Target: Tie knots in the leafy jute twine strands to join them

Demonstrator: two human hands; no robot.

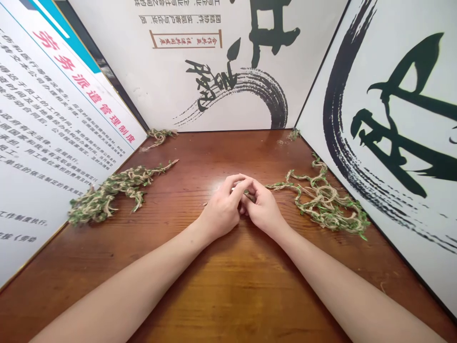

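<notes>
My left hand (pixel 223 206) and my right hand (pixel 262 207) meet at the middle of a brown wooden table (pixel 221 286), fingers curled and pinched together. Between the fingertips they pinch the end of a twine strand with small green leaves (pixel 282 185). That strand runs right into a loose tangled pile of leafy twine (pixel 328 202) beside my right hand. A second bundle of leafy twine (pixel 114 188) lies further off to the left of my left hand.
White printed boards stand round the table: one with text on the left (pixel 53 143), one with calligraphy at the back (pixel 214 66), one on the right (pixel 392 119). Small twine scraps (pixel 160 136) lie in the back left corner, and bits (pixel 293 135) at the back right.
</notes>
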